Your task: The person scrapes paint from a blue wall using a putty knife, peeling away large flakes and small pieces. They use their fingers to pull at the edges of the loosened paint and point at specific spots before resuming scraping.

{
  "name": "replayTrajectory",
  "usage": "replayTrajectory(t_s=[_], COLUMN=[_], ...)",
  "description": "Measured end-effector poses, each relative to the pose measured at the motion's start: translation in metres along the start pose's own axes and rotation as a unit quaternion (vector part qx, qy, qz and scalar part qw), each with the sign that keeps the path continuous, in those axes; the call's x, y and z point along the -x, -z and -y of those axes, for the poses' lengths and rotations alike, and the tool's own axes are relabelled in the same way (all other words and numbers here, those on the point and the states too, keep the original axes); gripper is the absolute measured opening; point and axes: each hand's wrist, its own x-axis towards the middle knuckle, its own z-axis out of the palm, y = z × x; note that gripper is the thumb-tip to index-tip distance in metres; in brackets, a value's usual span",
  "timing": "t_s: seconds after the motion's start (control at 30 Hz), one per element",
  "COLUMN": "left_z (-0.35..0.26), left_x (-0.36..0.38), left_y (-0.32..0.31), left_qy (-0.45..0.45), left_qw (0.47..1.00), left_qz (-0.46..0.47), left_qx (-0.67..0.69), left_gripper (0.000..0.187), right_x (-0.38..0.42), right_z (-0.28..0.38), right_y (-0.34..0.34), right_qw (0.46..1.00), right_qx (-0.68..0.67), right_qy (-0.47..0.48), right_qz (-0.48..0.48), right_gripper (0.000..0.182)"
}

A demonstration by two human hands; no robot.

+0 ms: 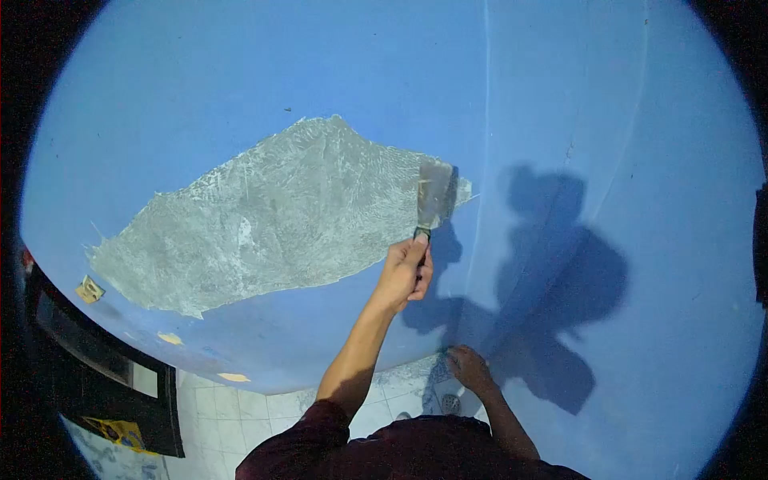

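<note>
My left hand [406,272] is wrapped around the handle of a putty knife [435,194], thumb along its top. The knife's wide blade points up and lies over the right end of a rough grey patch [272,216] on the blue wall [384,64]. Whitish streaks mark the patch, and its edges are jagged. My right hand [470,369] is low down beside the foot of the wall, its fingers curled in. What it holds, if anything, is hidden.
A dark-framed piece of furniture [104,352] stands at lower left, with a yellow packet [120,432] near it. Pale tiles [224,408] cover the floor. A switch-like box [90,290] and chipped spots [234,377] show low on the wall. My shadow [552,272] falls to the right.
</note>
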Motion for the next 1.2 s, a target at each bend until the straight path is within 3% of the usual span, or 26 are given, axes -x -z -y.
replayTrajectory(t_s=[0.1, 0.17, 0.23, 0.3, 0.37, 0.4, 0.47, 0.73, 1.0, 1.2], left_z=[0.001, 0.006, 0.010, 0.011, 0.003, 0.002, -0.002, 0.002, -0.021, -0.011], left_x=[-0.004, -0.004, -0.006, -0.007, -0.002, -0.001, -0.002, -0.006, 0.002, -0.002], left_y=[0.003, -0.001, -0.006, -0.010, -0.015, -0.016, -0.018, -0.028, -0.030, -0.032], left_qy=[-0.045, -0.065, -0.092, -0.120, -0.092, -0.090, -0.065, -0.051, -0.026, -0.043], left_qw=[0.999, 0.990, 0.988, 0.985, 0.990, 0.990, 0.990, 0.991, 0.996, 0.995], left_qz=[-0.016, -0.083, -0.083, -0.086, -0.087, -0.087, -0.109, -0.116, -0.055, -0.039], left_qx=[-0.019, -0.090, -0.093, -0.092, -0.067, -0.068, -0.063, -0.030, -0.059, -0.081], left_gripper=[0.038, 0.036, 0.033, 0.030, 0.029, 0.029, 0.029, 0.028, 0.025, 0.022], right_x=[-0.012, -0.038, -0.077, -0.120, -0.159, -0.171, -0.189, -0.210, -0.215, -0.222], right_z=[0.015, 0.050, 0.109, 0.145, 0.176, 0.183, 0.191, 0.183, 0.187, 0.177], right_y=[0.012, 0.043, 0.090, 0.134, 0.171, 0.184, 0.200, 0.202, 0.205, 0.208], right_qw=[0.999, 0.996, 0.966, 0.935, 0.887, 0.888, 0.849, 0.810, 0.812, 0.803], right_qx=[0.010, -0.039, -0.040, -0.013, 0.029, 0.028, 0.181, 0.276, 0.196, 0.210], right_qy=[0.033, 0.035, 0.098, 0.135, 0.189, 0.187, 0.247, 0.277, 0.296, 0.326], right_qz=[-0.027, -0.076, -0.237, -0.326, -0.420, -0.420, -0.429, -0.438, -0.463, -0.452], right_gripper=[0.041, 0.051, 0.068, 0.074, 0.069, 0.069, 0.060, 0.054, 0.039, 0.040])
